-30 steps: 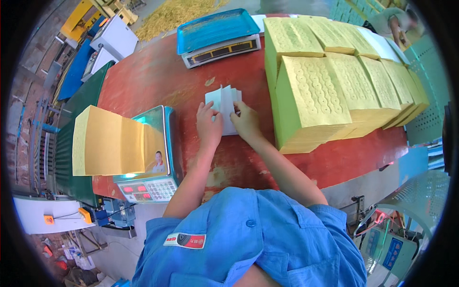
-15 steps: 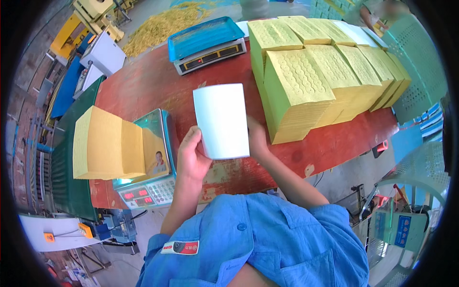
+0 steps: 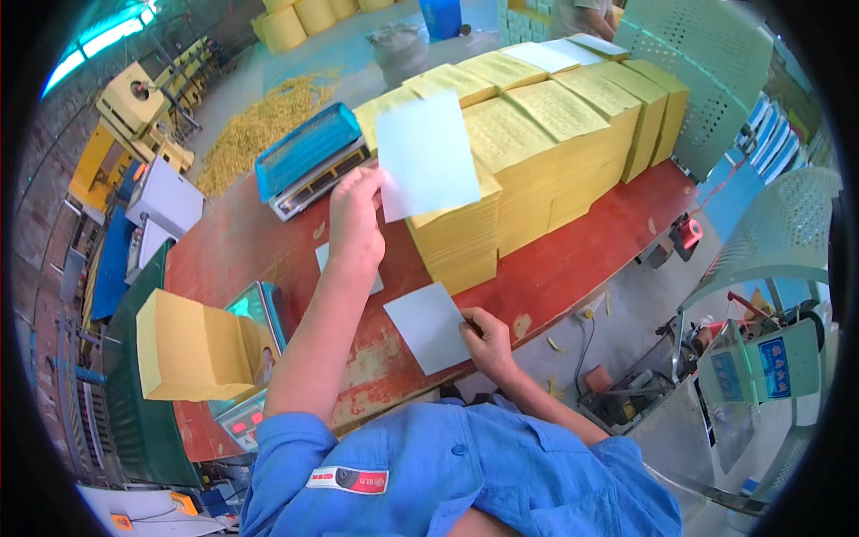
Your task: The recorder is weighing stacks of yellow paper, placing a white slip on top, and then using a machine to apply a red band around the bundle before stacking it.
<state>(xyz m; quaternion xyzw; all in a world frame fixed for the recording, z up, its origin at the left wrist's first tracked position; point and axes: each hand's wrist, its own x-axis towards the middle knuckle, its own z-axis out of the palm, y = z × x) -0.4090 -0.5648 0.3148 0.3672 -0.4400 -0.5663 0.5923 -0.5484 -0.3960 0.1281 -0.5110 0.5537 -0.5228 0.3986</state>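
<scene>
My left hand (image 3: 358,210) is raised, pinching the lower left edge of a white sheet (image 3: 428,157) in front of the near yellow paper stacks. Lower and to the right, my right hand (image 3: 489,345) grips the right edge of another pale sheet (image 3: 427,328), close to the table's front edge. Part of a third white sheet (image 3: 377,285) shows on the table, the rest hidden behind my left forearm. Rows of yellow paper stacks (image 3: 528,197) stand at the back right, some with white sheets on top.
A digital scale (image 3: 242,416) on the left of the red table (image 3: 591,242) carries a yellow paper stack (image 3: 192,349). Farther back is a scale with a blue tray (image 3: 309,152). A perforated panel (image 3: 707,72) rises at the right end. Another person (image 3: 582,18) is beyond the stacks.
My hands have moved apart: the left went up and forward with a white sheet, the right came lower with another. A white sheet now shows on the table. The view has shifted.
</scene>
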